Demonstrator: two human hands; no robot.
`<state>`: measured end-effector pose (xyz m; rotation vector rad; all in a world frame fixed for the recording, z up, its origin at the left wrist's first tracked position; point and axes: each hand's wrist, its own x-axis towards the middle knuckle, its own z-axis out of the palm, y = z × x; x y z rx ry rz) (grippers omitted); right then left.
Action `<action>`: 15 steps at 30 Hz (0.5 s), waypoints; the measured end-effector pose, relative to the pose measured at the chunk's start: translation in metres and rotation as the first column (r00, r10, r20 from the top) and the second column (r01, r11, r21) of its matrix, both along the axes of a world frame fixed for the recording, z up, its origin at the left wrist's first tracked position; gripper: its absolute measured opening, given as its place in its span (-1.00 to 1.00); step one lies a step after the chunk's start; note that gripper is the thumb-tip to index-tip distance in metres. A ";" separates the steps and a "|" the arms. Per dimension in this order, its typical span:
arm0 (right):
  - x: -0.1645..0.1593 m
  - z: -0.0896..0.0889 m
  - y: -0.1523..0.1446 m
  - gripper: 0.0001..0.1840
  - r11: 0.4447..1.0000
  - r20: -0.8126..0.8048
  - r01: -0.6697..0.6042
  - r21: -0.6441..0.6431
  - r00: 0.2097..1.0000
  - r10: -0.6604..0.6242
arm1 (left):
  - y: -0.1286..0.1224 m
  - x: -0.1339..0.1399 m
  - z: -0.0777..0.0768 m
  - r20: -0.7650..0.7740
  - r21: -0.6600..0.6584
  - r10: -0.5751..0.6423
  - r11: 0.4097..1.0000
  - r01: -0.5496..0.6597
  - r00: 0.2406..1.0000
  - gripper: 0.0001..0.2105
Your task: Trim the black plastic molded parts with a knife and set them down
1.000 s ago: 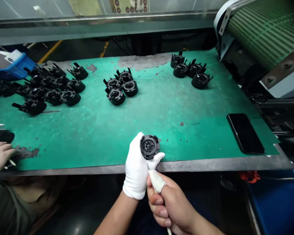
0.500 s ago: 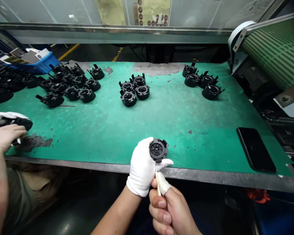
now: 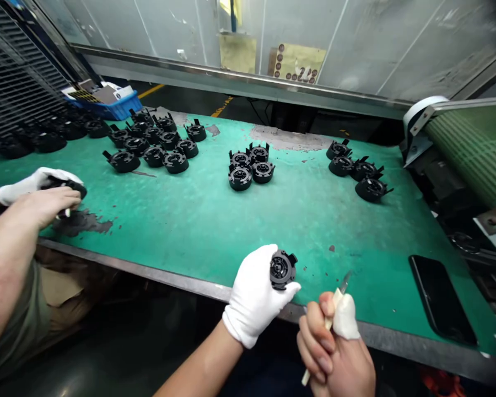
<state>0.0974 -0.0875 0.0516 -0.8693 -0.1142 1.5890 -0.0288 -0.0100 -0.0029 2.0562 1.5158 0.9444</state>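
My left hand (image 3: 254,292), in a white knit glove, grips a round black plastic part (image 3: 281,269) above the front edge of the bench. Ribs and a small hub show on the face turned up to me. My right hand (image 3: 333,350) is bare apart from a white cover on the thumb. Its fingers close around a small knife (image 3: 328,322) with a pale handle, its blade pointing up and away. The blade stands to the right of the black part, apart from it.
Similar black parts stand in groups on the green mat (image 3: 198,220): left (image 3: 154,155), centre (image 3: 240,177) and right (image 3: 371,188). A phone (image 3: 442,300) lies at right, beside a green conveyor (image 3: 475,149). A co-worker's hands (image 3: 45,204) hold another part at left. A blue bin (image 3: 124,105) sits behind.
My right hand has drawn the knife away from the black part, to the right. My left hand still holds the part. The camera view has tilted and shifted left.
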 end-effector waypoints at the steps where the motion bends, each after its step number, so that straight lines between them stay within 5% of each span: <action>1: 0.010 -0.002 0.005 -0.57 1.000 0.085 0.020 -0.010 0.996 -0.019 | 0.001 -0.007 0.002 0.020 -0.043 -0.060 0.997 0.061 0.998 -0.21; 4: 0.044 -0.021 0.017 -0.64 1.000 0.393 0.005 -0.021 0.919 0.004 | 0.011 -0.033 0.011 0.150 -0.181 -0.278 0.936 0.303 0.949 -0.30; 6: 0.067 -0.036 0.023 -0.64 0.994 0.600 -0.090 -0.065 0.792 0.111 | 0.018 -0.046 0.015 0.313 -0.157 -0.152 0.965 0.208 0.938 -0.41; 9: 0.093 -0.047 0.034 -0.55 0.927 0.858 -0.342 -0.152 0.419 0.295 | 0.023 -0.048 0.015 0.482 -0.116 0.089 0.993 -0.038 0.872 -0.32; 12: 0.100 -0.043 0.049 -0.59 0.799 0.968 -0.566 -0.203 0.008 0.251 | 0.019 -0.034 0.014 0.355 -0.190 0.051 0.982 0.019 0.933 -0.03; 15: 0.097 -0.037 0.063 -0.57 0.708 0.966 -0.661 -0.250 -0.223 0.133 | 0.019 -0.017 0.013 0.208 -0.259 -0.036 0.962 0.090 0.978 0.09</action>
